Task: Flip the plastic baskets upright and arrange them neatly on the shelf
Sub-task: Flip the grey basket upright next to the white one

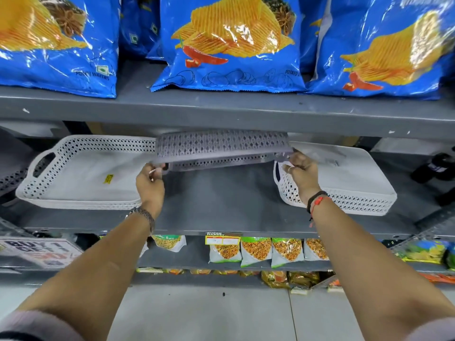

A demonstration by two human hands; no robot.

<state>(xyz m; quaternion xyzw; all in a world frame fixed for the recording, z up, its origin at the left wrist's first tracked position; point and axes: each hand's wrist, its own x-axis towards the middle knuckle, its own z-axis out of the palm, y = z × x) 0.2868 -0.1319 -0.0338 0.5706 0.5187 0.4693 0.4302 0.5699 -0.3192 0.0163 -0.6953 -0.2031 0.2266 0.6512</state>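
A lilac perforated plastic basket [221, 146] hangs tilted above the grey shelf [221, 205], its side wall facing me. My left hand [150, 183] grips its left end and my right hand [302, 171] grips its right end. To the left, a white perforated basket [81, 168] sits upright on the shelf, its handle cut-out facing left and a yellow sticker inside. On the right lies another white basket [344, 178], upside down with its flat bottom facing up; my right hand covers part of its left end.
The shelf above [221, 112] hangs low over the lilac basket and carries blue chip bags [229, 45]. Dark bottles [438, 168] stand at the far right of the basket shelf. Snack packets [256, 252] fill the lower shelves. Grey floor lies below.
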